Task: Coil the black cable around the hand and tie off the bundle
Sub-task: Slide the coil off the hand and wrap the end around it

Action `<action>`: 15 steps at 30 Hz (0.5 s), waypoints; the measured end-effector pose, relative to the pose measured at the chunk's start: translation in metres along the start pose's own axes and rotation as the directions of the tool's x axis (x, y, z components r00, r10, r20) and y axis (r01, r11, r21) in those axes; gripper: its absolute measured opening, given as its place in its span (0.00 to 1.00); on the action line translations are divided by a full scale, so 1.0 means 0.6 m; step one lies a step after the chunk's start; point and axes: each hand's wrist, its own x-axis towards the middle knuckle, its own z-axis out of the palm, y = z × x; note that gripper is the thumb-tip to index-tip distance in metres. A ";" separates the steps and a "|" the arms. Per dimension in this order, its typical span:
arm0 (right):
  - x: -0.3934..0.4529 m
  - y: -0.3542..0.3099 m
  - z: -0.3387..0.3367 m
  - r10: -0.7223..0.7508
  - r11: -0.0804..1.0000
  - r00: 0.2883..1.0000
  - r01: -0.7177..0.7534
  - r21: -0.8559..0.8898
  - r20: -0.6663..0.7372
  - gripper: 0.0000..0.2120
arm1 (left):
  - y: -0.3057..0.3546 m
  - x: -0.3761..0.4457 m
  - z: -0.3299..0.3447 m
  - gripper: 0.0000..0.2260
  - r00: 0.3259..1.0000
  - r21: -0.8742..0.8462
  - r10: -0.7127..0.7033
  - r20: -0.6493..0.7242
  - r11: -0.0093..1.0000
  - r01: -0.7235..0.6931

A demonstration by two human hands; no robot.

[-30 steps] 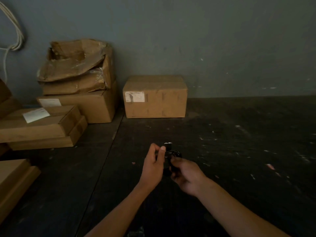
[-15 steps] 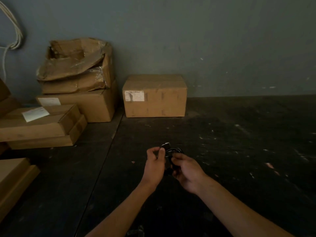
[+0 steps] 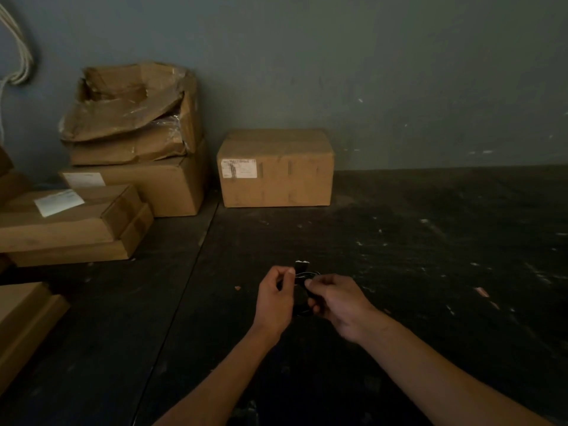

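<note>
Dark floor [image 3: 430, 241], torn box [image 3: 132, 112]; hands pinching cable [image 3: 302, 269]

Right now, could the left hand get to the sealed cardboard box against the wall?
Probably not freely. The left hand and right hand are both closed on the black cable bundle. The dark surface toward the sealed box looks bare, but the box sits well beyond the hands.
</note>
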 end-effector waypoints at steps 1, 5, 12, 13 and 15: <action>0.000 -0.001 -0.001 -0.021 1.000 0.999 0.021 0.000 -0.026 0.07 | -0.001 -0.001 0.000 0.07 1.000 0.007 0.006 0.000 1.000 -0.006; -0.001 -0.007 -0.004 -0.073 0.990 0.997 0.075 0.118 -0.024 0.07 | -0.002 -0.003 0.001 0.07 0.999 0.036 0.049 0.015 0.998 -0.050; -0.012 -0.013 -0.006 -0.121 0.971 0.989 0.100 0.219 0.087 0.10 | 0.006 -0.006 -0.002 0.06 0.986 0.103 0.159 0.046 0.981 -0.163; -0.013 -0.009 -0.006 -0.167 0.978 0.982 0.154 0.140 0.090 0.11 | 0.006 -0.006 -0.003 0.06 0.986 0.106 0.162 0.046 0.980 -0.166; -0.008 0.001 -0.005 -0.324 0.929 0.945 0.328 -0.170 0.051 0.11 | 0.005 -0.006 -0.004 0.06 0.987 0.117 0.157 0.041 0.980 -0.161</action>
